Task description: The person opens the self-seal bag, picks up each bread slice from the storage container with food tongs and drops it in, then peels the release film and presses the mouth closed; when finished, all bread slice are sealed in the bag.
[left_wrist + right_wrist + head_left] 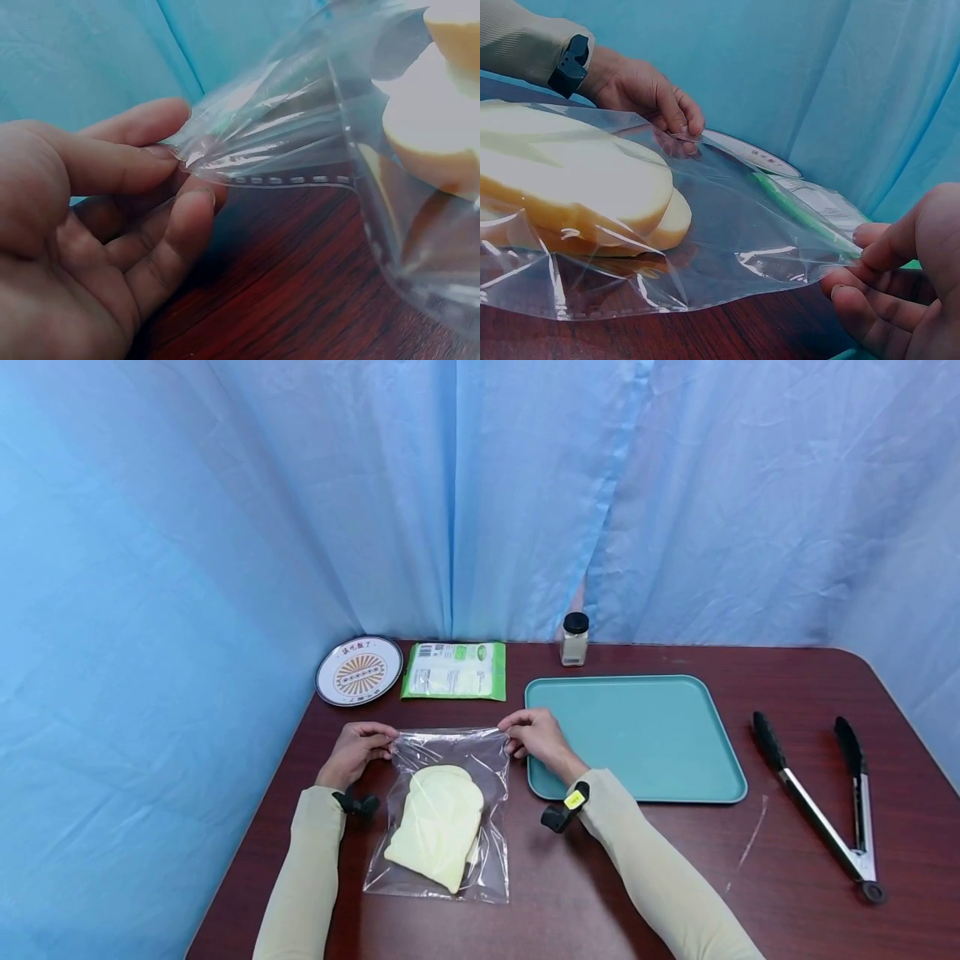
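Note:
A clear plastic bag (491, 860) lies toward the front left of the table, with slices of bread (438, 827) stacked inside. Its far edge is stretched between two hands. The left hand (356, 752) pinches the far left corner between thumb and fingers; the left wrist view shows the film (262, 142) gathered there. At the far right corner the right hand (542, 739) pinches the film, also visible in the right wrist view, where the bread (570, 176) appears as at least two slices, one over the other.
Behind the bag are a round patterned plate (360, 671) and a green-and-white packet (455, 671). A black-capped jar (574, 639) stands at the back. To the right lie a teal tray (633, 739) and spread tongs (825, 827). Blue curtains (487, 502) hang behind.

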{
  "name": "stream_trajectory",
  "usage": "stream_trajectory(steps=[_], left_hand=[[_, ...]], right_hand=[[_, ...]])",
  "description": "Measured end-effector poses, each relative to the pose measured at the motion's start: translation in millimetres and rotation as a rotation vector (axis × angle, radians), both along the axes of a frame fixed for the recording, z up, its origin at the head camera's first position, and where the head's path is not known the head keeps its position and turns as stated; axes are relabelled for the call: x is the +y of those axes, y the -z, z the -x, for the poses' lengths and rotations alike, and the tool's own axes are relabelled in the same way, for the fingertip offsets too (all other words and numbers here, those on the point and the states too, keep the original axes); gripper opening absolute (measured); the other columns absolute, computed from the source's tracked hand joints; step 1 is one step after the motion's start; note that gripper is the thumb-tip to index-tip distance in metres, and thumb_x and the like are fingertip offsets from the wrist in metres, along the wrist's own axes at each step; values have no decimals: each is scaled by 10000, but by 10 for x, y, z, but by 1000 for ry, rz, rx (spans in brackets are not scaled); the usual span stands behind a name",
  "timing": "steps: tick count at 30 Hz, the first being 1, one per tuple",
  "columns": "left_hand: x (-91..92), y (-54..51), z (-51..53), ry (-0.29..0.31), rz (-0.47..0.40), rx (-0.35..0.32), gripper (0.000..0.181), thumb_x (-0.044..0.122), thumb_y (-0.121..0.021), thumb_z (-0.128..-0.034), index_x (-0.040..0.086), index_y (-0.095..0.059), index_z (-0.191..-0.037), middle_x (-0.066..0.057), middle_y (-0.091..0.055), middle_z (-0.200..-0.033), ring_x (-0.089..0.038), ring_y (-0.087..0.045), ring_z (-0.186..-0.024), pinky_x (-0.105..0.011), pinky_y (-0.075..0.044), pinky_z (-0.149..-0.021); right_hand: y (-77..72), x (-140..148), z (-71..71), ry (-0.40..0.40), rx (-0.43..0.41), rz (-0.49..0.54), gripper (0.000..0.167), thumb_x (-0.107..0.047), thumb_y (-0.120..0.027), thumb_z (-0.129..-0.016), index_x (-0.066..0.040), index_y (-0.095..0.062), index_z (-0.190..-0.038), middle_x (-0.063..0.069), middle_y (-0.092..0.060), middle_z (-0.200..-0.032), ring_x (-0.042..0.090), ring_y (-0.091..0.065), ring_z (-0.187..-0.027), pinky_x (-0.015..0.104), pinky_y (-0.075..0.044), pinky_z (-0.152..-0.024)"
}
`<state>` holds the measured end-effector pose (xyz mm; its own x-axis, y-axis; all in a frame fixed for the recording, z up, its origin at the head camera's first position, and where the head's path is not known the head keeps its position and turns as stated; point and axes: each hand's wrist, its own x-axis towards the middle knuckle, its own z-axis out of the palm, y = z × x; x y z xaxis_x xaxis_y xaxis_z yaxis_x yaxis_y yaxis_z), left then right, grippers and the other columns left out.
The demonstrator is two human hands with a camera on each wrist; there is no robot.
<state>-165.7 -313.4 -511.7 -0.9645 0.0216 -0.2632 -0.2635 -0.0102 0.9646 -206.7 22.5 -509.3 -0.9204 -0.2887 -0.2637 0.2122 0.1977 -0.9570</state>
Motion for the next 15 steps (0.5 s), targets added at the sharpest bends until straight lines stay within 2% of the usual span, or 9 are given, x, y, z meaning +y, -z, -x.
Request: stream_trajectory(steps=[3,8,12,15], left_hand=[[-2,10,0,-3,4,1,328,-82,-552,-959,124,-789,-865,60,-727,-772,-59,-672,-641,-197,-605,-641],[-19,32,-3,5,-14,1,224,-70,-550,-964,-18,-766,-991,69,-744,-810,-42,-690,-709,-190,-611,-697],[-8,31,-9,-17,-55,-7,238,-9,-544,-993,-149,-686,-1123,54,-756,-830,-47,-702,-764,-195,-615,-723],[26,23,-12,-45,-27,-7,285,36,-602,-979,-179,-652,-1159,54,-752,-813,-51,-702,-754,-197,-616,-720]], right_hand=[[-5,2,0,0,-6,-6,223,17,-548,-923,62,-726,-1050,-7,-644,-596,77,-618,-540,214,-533,-503],[-19,4,-11,12,-3,-39,245,-61,-544,-941,35,-748,-1036,6,-665,-632,77,-626,-563,229,-551,-524],[-31,11,-31,11,54,-109,225,-196,-643,-946,-31,-784,-1007,38,-713,-704,89,-630,-562,263,-569,-535],[-40,8,-43,4,119,-163,197,-245,-739,-897,-71,-798,-967,67,-740,-750,101,-623,-537,280,-571,-530]])
